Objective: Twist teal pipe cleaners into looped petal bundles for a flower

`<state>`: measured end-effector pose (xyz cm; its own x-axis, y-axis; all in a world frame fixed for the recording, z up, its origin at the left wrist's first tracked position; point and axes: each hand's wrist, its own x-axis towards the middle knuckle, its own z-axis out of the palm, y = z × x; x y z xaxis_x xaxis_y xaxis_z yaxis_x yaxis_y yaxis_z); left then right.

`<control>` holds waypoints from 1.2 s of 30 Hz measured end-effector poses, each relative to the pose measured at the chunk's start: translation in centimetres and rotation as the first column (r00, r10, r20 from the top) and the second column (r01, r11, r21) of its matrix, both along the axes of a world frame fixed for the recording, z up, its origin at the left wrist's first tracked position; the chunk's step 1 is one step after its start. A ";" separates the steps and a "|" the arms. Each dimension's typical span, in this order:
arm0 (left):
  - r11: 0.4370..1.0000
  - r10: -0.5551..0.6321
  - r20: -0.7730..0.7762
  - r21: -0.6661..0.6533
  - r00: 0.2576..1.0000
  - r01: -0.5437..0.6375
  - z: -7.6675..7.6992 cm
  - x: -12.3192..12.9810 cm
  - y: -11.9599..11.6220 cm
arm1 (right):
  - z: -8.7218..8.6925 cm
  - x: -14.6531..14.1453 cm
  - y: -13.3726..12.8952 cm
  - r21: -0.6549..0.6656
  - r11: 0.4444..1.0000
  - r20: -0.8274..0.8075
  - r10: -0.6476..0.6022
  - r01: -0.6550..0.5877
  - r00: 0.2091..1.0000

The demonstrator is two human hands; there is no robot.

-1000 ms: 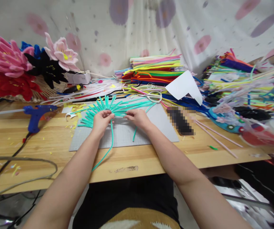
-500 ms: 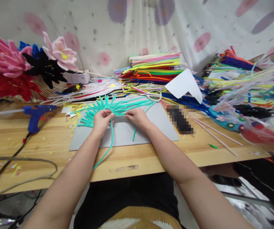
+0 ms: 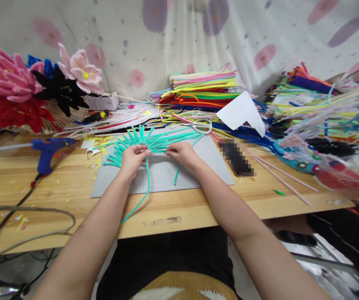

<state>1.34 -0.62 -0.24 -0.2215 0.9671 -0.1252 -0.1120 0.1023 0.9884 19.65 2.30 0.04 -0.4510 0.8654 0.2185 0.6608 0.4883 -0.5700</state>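
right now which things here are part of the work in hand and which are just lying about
In the work:
- turquoise fringed piece, pinched by the left hand
- turquoise strand, its end in the right hand
- grey mat beneath

Lying about, it seems:
- blue glue gun
- white paper
- stacked coloured stems
- fluffy flowers

Head view: from above the bench's (image 3: 179, 212) near edge, facing forward and down
Range: close, forearms (image 3: 232, 208) included
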 end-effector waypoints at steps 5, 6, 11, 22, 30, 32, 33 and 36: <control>1.000 -0.014 0.037 -0.007 0.999 0.014 0.0 -0.3 0.0 | 0.2 0.1 -0.1 0.039 0.998 -0.018 0.050 -0.049 0.999; 1.000 -0.016 0.035 -0.009 0.999 0.016 0.0 -0.4 0.0 | 0.2 0.2 0.0 0.017 0.998 -0.029 0.055 -0.055 0.998; 1.000 -0.013 0.007 0.028 1.000 0.012 -0.3 -0.6 0.1 | 0.3 1.2 0.5 -0.168 0.986 -0.159 -0.032 0.005 0.987; 0.994 -0.095 -0.069 0.046 0.993 0.098 -0.7 0.5 -0.1 | -1.0 -2.0 0.1 -0.423 0.869 -0.568 -0.033 -0.257 0.822; 0.978 -0.206 0.056 -0.029 0.977 0.208 -0.8 0.1 -0.3 | -1.8 -2.6 0.2 -0.549 0.810 -0.600 -0.210 -0.206 0.772; 0.979 -0.195 0.093 -0.037 0.976 0.199 -0.8 0.1 -0.3 | -1.7 -2.5 0.1 -0.555 0.801 -0.613 -0.213 -0.223 0.761; 0.981 -0.184 0.104 -0.042 0.977 0.190 -0.8 0.1 -0.4 | -1.7 -2.5 0.0 -0.560 0.795 -0.621 -0.216 -0.234 0.753; 0.984 -0.157 0.121 -0.059 0.980 0.165 -0.6 0.2 -0.4 | -1.4 -2.6 -0.3 -0.592 0.766 -0.639 -0.256 -0.251 0.725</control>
<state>1.58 -1.05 -0.86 -0.0433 0.9771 -0.2081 -0.2014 0.1955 0.9598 17.05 2.02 -1.31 -0.4043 0.9072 -0.1163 -0.0091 -0.1312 -0.9913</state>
